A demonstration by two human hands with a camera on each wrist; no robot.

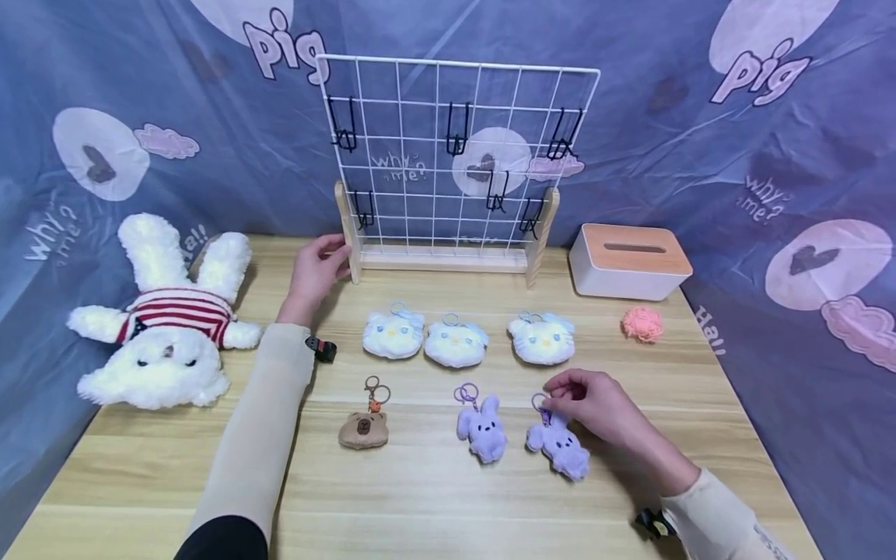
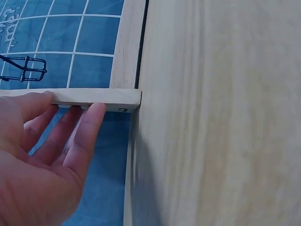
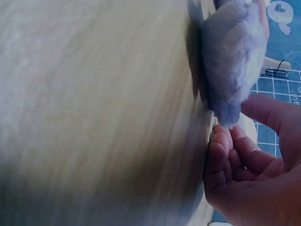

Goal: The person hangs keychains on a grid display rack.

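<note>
Right grip (image 1: 595,400) pinches rightmost purple bunny (image 1: 565,449) at ear end, long axis slanting nearward-right; left grip (image 1: 316,272) pinches rack post (image 1: 347,214)

Wood-grain worktop (image 1: 406,505) within fabric backdrop (image 1: 672,163)
The worktop surface is light-coloured, with grain running side to side. The creased blue-grey backdrop borders its rear and both sides, printed with pale ovals (image 1: 759,23), dark hearts (image 1: 812,262), pink clouds (image 1: 166,141) and pale lettering (image 1: 282,45).
</note>
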